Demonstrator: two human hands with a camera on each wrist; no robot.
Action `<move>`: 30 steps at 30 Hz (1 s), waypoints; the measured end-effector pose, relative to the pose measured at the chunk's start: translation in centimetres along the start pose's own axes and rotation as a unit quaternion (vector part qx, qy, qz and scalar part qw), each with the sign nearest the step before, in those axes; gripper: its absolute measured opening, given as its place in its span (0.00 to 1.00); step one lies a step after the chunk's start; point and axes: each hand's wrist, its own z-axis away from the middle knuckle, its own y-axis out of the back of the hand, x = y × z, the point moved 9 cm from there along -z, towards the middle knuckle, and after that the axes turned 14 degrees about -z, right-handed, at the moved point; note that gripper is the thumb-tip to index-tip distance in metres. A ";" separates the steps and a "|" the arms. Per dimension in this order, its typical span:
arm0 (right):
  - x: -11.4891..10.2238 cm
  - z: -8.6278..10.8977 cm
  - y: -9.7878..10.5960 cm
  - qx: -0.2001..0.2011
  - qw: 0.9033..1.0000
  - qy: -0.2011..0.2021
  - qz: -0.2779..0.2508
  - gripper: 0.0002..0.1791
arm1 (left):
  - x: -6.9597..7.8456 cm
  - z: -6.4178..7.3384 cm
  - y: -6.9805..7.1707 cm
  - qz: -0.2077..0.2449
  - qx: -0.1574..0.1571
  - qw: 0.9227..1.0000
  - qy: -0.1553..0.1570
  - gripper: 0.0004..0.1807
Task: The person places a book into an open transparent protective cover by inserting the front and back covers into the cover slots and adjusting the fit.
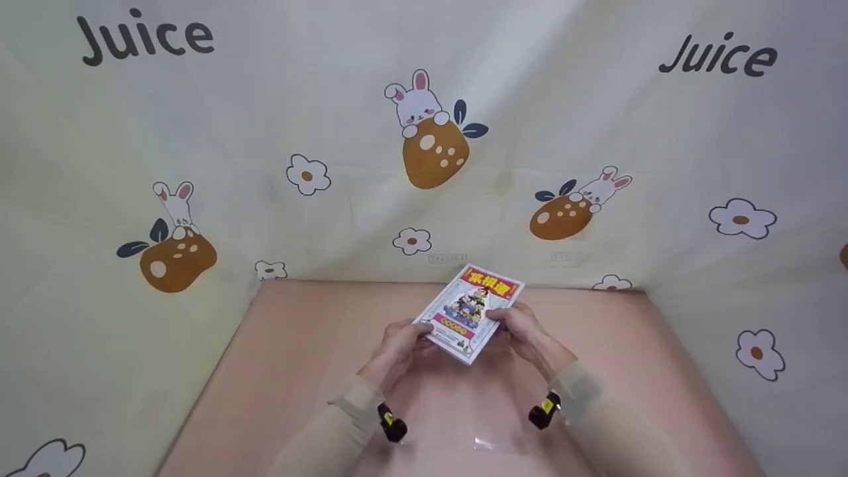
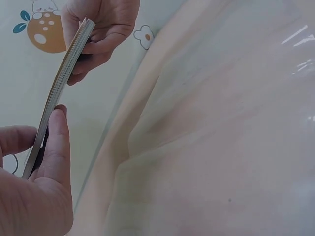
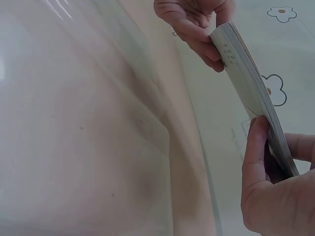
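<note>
With left grip and right grip, you are pinching a rectangular, pale-blue-and-red paper book above the flat pink tabletop, seemingly lifted, not yet opened.

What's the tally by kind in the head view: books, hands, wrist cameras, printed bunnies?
Paperback book: 1
Left hand and right hand: 2
Left wrist camera and right wrist camera: 2
Printed bunnies: 3
Total: 8

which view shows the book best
The head view: the book faces that camera, its colourful printed cover almost fully in sight. The left wrist view catches it nearly edge-on, mostly pages; the right wrist view shows pages and some pale underside.
</note>
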 end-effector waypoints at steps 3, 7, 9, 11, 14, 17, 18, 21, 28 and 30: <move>-0.2 0.2 0.2 -0.003 1.000 -0.002 0.016 0.29 | 0.1 0.3 0.1 -0.013 -0.001 1.000 0.000 0.19; -0.3 0.5 0.4 -0.011 0.999 -0.012 0.039 0.29 | 0.1 0.8 0.0 -0.054 -0.012 0.998 -0.005 0.18; -0.3 0.6 0.6 -0.015 0.998 -0.017 0.050 0.29 | -0.2 1.2 -0.1 -0.081 -0.023 0.996 -0.002 0.18; -0.3 0.7 0.8 -0.019 0.998 -0.019 0.063 0.29 | -0.4 1.7 -0.2 -0.106 -0.036 0.994 0.001 0.17; -0.1 0.9 1.2 -0.024 0.996 -0.024 0.086 0.30 | -0.7 2.4 -0.4 -0.136 -0.053 0.989 0.007 0.17; 0.1 0.9 1.5 -0.019 0.994 -0.030 0.108 0.31 | -1.0 3.0 -0.5 -0.162 -0.066 0.985 0.009 0.16; 0.2 0.9 1.7 -0.015 0.993 -0.032 0.114 0.32 | -1.1 3.2 -0.6 -0.170 -0.069 0.983 0.009 0.16; 0.5 0.9 2.0 -0.006 0.991 -0.031 0.132 0.31 | -1.4 3.6 -1.0 -0.193 -0.080 0.978 0.006 0.13; 1.1 1.0 2.2 -0.029 0.986 -0.021 0.161 0.29 | -2.3 4.5 -2.2 -0.246 -0.109 0.963 -0.012 0.10; 1.4 1.1 2.4 -0.032 0.986 -0.025 0.162 0.29 | -2.5 4.6 -2.4 -0.256 -0.114 0.960 -0.014 0.10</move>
